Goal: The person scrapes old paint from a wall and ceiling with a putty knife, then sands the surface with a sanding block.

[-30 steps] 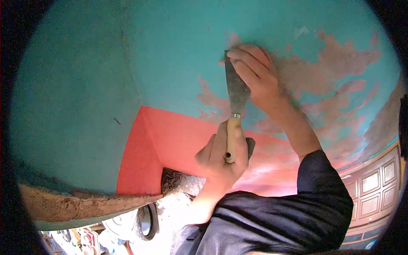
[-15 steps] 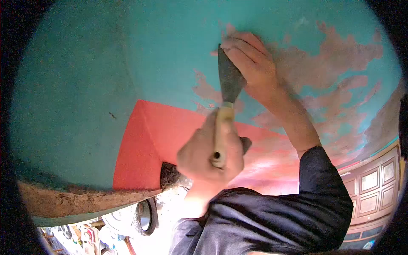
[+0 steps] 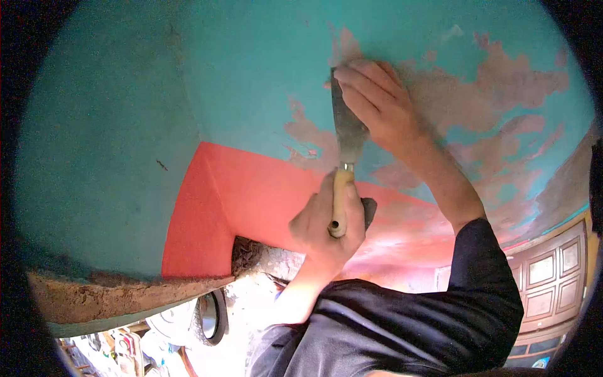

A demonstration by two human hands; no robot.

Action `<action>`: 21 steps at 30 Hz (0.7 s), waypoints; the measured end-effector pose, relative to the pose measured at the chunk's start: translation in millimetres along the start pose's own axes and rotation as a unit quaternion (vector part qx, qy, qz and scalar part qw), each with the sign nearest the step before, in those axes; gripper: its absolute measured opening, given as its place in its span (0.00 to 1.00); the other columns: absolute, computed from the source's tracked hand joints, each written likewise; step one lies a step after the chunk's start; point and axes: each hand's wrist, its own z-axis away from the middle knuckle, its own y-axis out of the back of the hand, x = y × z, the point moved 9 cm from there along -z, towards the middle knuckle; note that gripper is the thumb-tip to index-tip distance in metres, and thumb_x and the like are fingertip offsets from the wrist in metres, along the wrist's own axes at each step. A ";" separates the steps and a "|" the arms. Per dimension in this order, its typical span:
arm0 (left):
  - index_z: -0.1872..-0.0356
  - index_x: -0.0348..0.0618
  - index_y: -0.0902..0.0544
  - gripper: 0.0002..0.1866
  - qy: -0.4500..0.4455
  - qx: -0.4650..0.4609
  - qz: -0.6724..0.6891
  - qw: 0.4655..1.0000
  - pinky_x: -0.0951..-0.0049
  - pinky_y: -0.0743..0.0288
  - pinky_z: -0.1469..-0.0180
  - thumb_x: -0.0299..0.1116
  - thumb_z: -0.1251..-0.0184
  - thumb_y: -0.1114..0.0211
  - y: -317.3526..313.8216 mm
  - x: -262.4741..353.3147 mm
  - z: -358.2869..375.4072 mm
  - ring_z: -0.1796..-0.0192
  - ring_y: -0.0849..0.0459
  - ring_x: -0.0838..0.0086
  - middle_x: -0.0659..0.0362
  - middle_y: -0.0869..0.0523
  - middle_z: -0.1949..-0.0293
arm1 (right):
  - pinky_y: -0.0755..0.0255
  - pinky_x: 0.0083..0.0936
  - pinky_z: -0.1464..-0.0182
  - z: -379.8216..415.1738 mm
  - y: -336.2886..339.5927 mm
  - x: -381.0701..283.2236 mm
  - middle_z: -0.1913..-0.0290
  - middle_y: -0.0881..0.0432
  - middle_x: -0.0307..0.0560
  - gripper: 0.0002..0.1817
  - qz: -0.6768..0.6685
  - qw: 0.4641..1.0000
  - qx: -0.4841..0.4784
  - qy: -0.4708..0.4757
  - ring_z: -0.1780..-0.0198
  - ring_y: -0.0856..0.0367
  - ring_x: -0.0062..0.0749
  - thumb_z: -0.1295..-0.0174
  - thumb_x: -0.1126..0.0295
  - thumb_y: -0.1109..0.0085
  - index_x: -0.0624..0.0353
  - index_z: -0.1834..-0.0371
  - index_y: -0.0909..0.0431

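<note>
My left hand (image 3: 330, 220) is closed round the pale handle of a paint scraper (image 3: 349, 129), its dark blade pointing up along the wall. Near the blade's upper end, my right hand (image 3: 380, 100) presses bent fingers against the metal; its thumb is hidden. Under both hands is a turquoise painted wall (image 3: 251, 94) with bare brownish-pink patches (image 3: 465, 94), and the blade lies close against it. A dark rounded edge (image 3: 370, 212) shows just right of my left hand.
A coral-red painted band (image 3: 264, 188) runs below the turquoise, with a rough broken edge (image 3: 248, 256) under it. A rough ledge (image 3: 125, 300) crosses the lower left, above a round black-rimmed object (image 3: 217, 317) and clutter. A panelled door (image 3: 546, 279) stands at right.
Both hands and the scraper have shifted slightly right and down in view. The left hand sits lower, and more of the broken edge shows beside it. Both hands keep their hold.
</note>
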 end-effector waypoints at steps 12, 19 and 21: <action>0.52 0.27 0.13 0.11 -0.068 0.071 -0.045 0.994 0.68 0.17 0.63 0.28 0.25 0.36 5.3 9.3 -13.3 0.65 0.08 0.61 0.43 0.09 0.61 | 0.26 0.48 0.35 -9.1 0.5 0.8 0.46 0.17 0.49 0.14 0.017 1.000 0.022 0.004 0.39 0.21 0.46 0.46 0.70 0.37 0.59 0.56 0.17; 0.33 0.40 0.25 0.27 -0.164 0.101 -0.076 0.978 0.73 0.25 0.79 0.32 0.32 0.30 5.7 13.5 -8.5 0.77 0.18 0.69 0.44 0.11 0.53 | 0.25 0.49 0.37 -1.8 1.4 4.4 0.46 0.16 0.50 0.14 -0.008 0.998 0.055 -0.007 0.40 0.20 0.47 0.48 0.71 0.36 0.61 0.57 0.17; 0.33 0.41 0.25 0.28 -0.168 0.095 -0.077 0.978 0.73 0.25 0.79 0.31 0.32 0.30 5.1 6.1 -11.8 0.76 0.18 0.69 0.44 0.11 0.53 | 0.24 0.50 0.37 -2.8 -0.9 4.4 0.46 0.16 0.50 0.14 -0.016 0.998 0.047 -0.024 0.41 0.20 0.47 0.48 0.71 0.36 0.62 0.57 0.17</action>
